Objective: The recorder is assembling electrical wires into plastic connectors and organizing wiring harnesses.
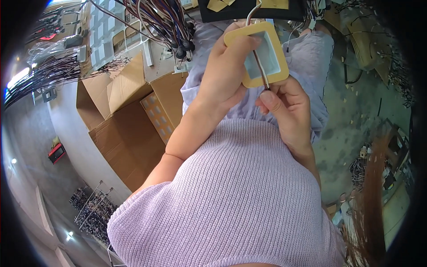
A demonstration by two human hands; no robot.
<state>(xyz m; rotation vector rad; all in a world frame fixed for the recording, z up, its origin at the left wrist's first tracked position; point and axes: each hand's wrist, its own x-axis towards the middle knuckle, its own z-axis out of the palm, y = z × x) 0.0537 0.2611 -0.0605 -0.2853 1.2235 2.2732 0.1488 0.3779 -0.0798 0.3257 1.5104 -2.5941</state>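
My left hand (224, 73) grips a flat rectangular part (262, 55) with a yellow rim and a pale grey-white middle, held over my lap. A thin metal rod or wire (260, 66) with a hooked upper end crosses the part's face. My right hand (287, 104) pinches the lower end of that rod just below the part's bottom edge. Both hands are close together and touch the same assembly. My lilac knitted top (231, 196) fills the lower middle of the view.
An open cardboard box (129, 124) with small packed cartons stands at my left. Bundles of coloured wires (160, 22) hang over a bench at the top. A dark mat with yellow pieces (249, 8) lies ahead. Scraps and cables litter the concrete floor (356, 98) at right.
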